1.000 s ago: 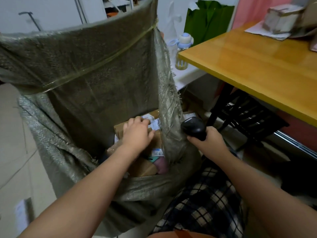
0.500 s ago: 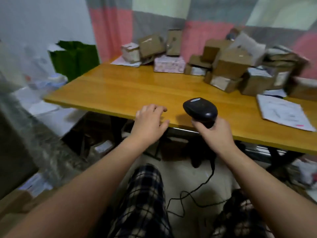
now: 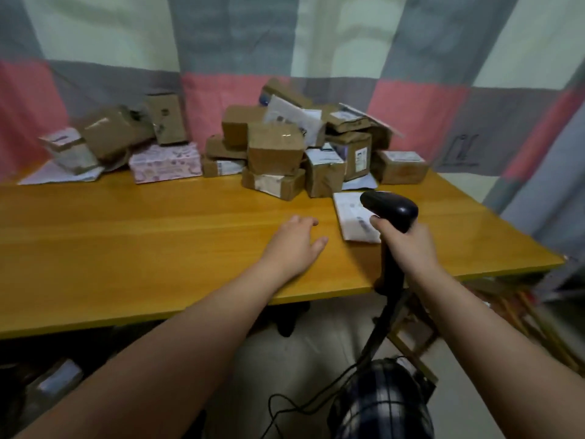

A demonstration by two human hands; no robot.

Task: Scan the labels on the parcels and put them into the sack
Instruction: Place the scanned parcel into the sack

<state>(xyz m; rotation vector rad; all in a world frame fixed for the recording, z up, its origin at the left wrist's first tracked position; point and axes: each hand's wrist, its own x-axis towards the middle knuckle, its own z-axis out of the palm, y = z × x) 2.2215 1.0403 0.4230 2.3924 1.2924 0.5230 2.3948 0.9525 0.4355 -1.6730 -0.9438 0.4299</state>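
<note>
Several brown cardboard parcels [image 3: 274, 152] are heaped at the back of the orange wooden table [image 3: 126, 236], with a pink patterned box [image 3: 164, 163] to their left. A flat white parcel [image 3: 353, 218] lies nearer, beside the scanner. My right hand [image 3: 408, 245] grips the handle of a black barcode scanner [image 3: 391, 207], whose head points left and away over the table. My left hand [image 3: 296, 243] hovers over the bare tabletop, fingers relaxed, holding nothing. The sack is out of view.
The scanner's black cable [image 3: 319, 403] trails down past my plaid-clad knee [image 3: 380, 403]. A checked curtain [image 3: 285, 52] hangs behind the table. Wooden slats [image 3: 411, 337] lie under the table's right end. More boxes [image 3: 104, 134] sit at the back left.
My view has swung right from the sack to the table. My left hand left the parcels in the sack and now reaches forward over the tabletop; the scanner came along.
</note>
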